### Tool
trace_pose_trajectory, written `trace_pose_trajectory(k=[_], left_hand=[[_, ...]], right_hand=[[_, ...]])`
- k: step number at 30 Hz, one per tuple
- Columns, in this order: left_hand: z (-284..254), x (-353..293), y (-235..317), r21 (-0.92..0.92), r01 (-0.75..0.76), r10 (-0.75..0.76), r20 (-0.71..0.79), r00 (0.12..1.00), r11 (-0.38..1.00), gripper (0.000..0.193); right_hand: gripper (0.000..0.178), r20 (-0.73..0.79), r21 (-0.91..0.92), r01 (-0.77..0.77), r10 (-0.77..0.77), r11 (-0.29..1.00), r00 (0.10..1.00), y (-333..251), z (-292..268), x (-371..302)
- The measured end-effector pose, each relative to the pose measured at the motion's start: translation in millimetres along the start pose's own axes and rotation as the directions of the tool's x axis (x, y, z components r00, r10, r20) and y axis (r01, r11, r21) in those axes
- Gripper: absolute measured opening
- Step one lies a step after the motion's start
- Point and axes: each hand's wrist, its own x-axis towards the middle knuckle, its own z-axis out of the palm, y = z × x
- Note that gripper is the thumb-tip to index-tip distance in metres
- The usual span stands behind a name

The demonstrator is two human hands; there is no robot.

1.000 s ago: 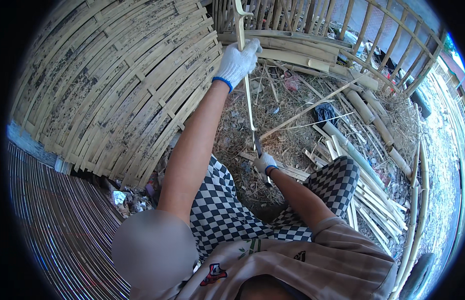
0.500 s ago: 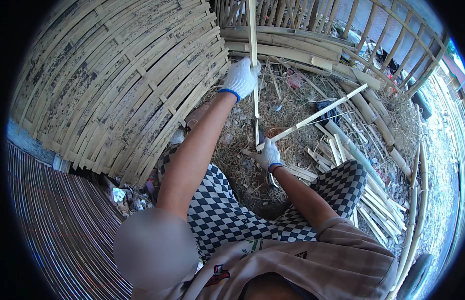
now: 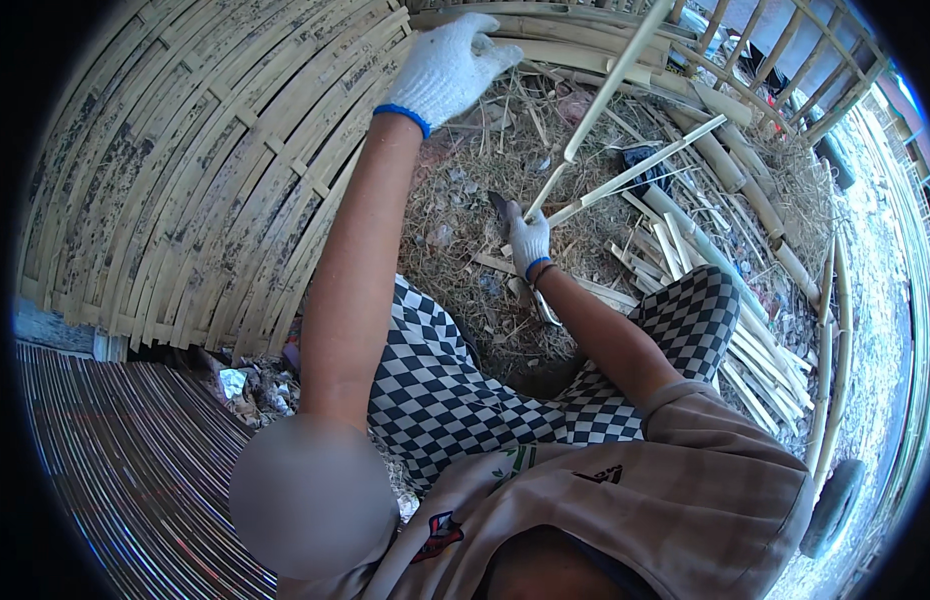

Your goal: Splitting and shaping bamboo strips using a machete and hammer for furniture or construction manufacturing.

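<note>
My right hand [image 3: 530,243], in a white knit glove with a blue cuff, is closed at the middle of the view. A dark knife blade [image 3: 501,206] sticks out past its fingers, and its grip is mostly hidden by the glove. From the same hand rise two pale bamboo strips, a long one [image 3: 607,100] slanting up to the far right and a shorter strip [image 3: 640,174] pointing more to the right. Near the slatted bamboo panel, my gloved left hand [image 3: 450,72] is raised with its fingers apart and nothing in them.
The woven bamboo panel [image 3: 185,180] fills the left side. Split bamboo pieces [image 3: 765,375] lie beside my right knee, with thicker poles [image 3: 830,360] beyond. A bamboo fence [image 3: 755,45] stands at the back. Shavings and straw [image 3: 455,260] cover the ground.
My left hand has let go of the long bamboo strip and moved left and away from me. The strip now leans to the right. My right hand has shifted slightly farther away.
</note>
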Motion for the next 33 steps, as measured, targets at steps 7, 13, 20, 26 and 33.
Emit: trace_pose_trajectory(k=[7,13,20,26,33], left_hand=[[17,23,15,0.011,-0.083,0.083,0.026,0.996,0.996,0.061],[-14,-15,-24,0.173,0.046,-0.063,0.095,0.993,0.984,0.060],[-17,-8,-5,0.130,0.054,-0.071,0.131,0.989,0.990,0.058],[-27,-16,-6,0.156,0.103,-0.133,0.199,0.971,0.982,0.057],[-18,-13,-6,0.111,0.146,-0.175,0.323,0.930,0.983,0.059]], right_hand=[[0.044,-0.378,-0.122,-0.242,0.181,0.962,0.908,44,-90,115],[0.065,-0.603,-0.466,-0.605,0.269,0.645,0.751,43,-18,40],[0.073,-0.608,-0.265,-0.608,0.359,0.749,0.708,57,-40,63],[0.046,-0.342,0.012,-0.545,0.516,0.838,0.786,73,-51,82],[0.018,0.150,0.804,-0.361,0.425,0.472,0.892,22,-58,87]])
